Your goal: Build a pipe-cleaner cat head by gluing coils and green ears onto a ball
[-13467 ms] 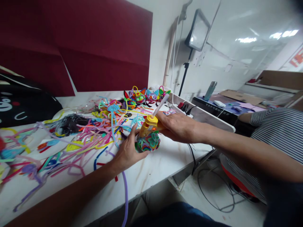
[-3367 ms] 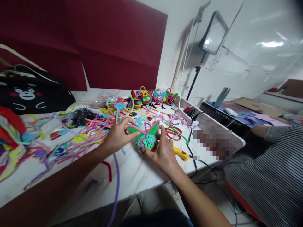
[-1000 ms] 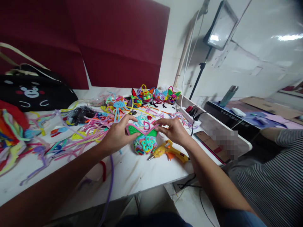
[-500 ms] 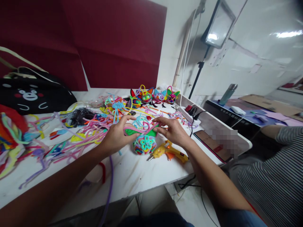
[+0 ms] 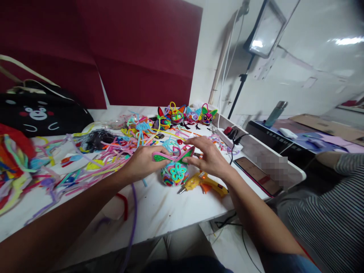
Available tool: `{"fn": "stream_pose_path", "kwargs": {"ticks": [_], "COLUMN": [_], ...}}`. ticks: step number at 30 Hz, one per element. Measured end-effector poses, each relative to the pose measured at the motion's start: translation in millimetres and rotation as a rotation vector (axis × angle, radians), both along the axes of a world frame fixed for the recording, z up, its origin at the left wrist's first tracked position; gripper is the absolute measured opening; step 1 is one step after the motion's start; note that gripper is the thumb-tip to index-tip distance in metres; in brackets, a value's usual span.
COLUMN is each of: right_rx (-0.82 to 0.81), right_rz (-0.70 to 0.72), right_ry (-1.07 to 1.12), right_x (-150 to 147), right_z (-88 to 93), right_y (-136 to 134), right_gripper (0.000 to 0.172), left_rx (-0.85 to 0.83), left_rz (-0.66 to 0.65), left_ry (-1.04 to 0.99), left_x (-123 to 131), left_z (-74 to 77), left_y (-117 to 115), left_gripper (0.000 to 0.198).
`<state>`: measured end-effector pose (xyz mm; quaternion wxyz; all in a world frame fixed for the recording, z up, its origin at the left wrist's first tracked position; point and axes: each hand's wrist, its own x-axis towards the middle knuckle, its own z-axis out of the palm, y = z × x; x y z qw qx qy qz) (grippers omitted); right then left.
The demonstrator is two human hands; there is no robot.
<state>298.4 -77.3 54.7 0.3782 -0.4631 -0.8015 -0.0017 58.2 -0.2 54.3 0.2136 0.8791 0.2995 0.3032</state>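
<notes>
A round pipe-cleaner ornament (image 5: 174,178) in many colours stands on the table, a turquoise flower (image 5: 178,171) on its front. Above the ball, two green pointed ears with pink edging spread out to the sides. My left hand (image 5: 143,161) pinches the left ear (image 5: 159,157) between thumb and fingers. Around the right ear (image 5: 188,154) my right hand (image 5: 209,157) is curled, its thumb low against the ear and its fingertips near the top. Just right of the ball lies a yellow glue gun (image 5: 206,184) with an orange trigger and a lit light.
Pipe cleaners (image 5: 93,167) in many colours cover the left of the table. Several finished eared ornaments (image 5: 193,115) stand at the back. A phone (image 5: 256,176) and a power strip (image 5: 230,140) lie at right. A person in a striped top (image 5: 330,212) sits beside me.
The left ear shows more now as my left fingers have drawn together. My right fingers have shifted slightly around the right ear. The whole view has moved a little.
</notes>
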Motion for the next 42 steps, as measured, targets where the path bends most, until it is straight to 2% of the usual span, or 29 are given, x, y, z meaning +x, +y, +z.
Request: {"fn": "stream_pose_path", "kwargs": {"ticks": [3,7,10,13,17,24,30,36,42], "right_rx": [0.037,-0.028,-0.107,-0.208,-0.293,-0.298,-0.329,-0.313,-0.328], "right_rz": [0.024,0.051,0.100,0.152,0.163,0.174,0.159,0.151,0.113], "right_ry": [-0.150,-0.341,-0.375,-0.322,-0.287,-0.353,-0.341,-0.363,-0.397], "right_x": [-7,-23,-33,-38,-42,-46,-45,-44,-46], "right_z": [11.9,31.3,41.6,47.0,50.1,48.9,50.9,53.9,55.1], "right_y": [-7,-6,4,16,24,30,31,30,30], "right_gripper": [0.046,0.022,0.012,0.010,0.013,0.009,0.012,0.014,0.014], "left_rx": [-0.023,-0.044,-0.038,-0.024,-0.037,-0.102,-0.268,-0.433,-0.473], "left_rz": [-0.021,-0.032,-0.018,-0.015,-0.037,0.023,-0.026,-0.058,-0.055], "left_ry": [-0.016,-0.015,0.001,0.010,-0.028,-0.064,-0.110,-0.228,-0.259], "left_x": [2,4,5,5,6,4,-2,-2,-3], "left_z": [2.5,3.0,1.0,-2.1,-5.6,-12.4,-19.5,-13.0,-9.8], "left_y": [0,-1,0,1,2,4,9,4,1], "left_gripper": [0.020,0.019,0.021,0.025,0.025,0.022,0.030,0.033,0.029]}}
